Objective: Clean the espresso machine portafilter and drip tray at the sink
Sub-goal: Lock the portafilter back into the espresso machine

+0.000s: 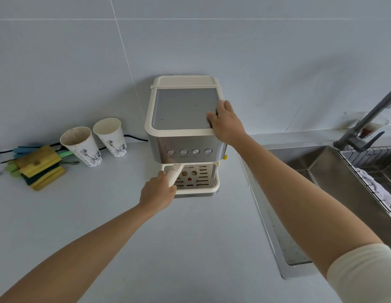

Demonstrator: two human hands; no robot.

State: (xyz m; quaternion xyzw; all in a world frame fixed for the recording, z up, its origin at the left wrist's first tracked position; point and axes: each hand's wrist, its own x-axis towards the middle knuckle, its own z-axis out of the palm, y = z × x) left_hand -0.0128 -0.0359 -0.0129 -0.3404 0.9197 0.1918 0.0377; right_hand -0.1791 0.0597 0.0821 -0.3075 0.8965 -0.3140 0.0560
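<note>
Portafilter: its cream handle (175, 174) stuck out from under the head of the coffee machine (183, 138), angled to the front left above the drip tray (199, 184).
Left hand (157, 193): its grip was clamped round the outer end of the handle.
Right hand (225, 121): it lay on the top right front corner of the machine with its grip apart and holding nothing, probably bracing the machine.
Drip tray: it sat in the machine's base with its slotted grate in place, untouched.
Step in hand: unlocking the portafilter, the first step of the job. Nothing had reached the sink (321, 167).
Next move: a sideways twist of the handle against the bracing hand, then lowering it clear without knocking the tray.
Sink: it lay to the right of the machine, well apart, with a tap (365, 125) over it and a wire rack (369, 162) holding a white cloth (374, 184).
Worktop (146, 237): two paper cups (80, 145) and a pile of sponges (41, 169) stood left of the machine.
Hidden: the portafilter's basket was under the head, so its contents could not be told. The sink was cut off at the right edge, and the clutter at the far left was blurred.
</note>
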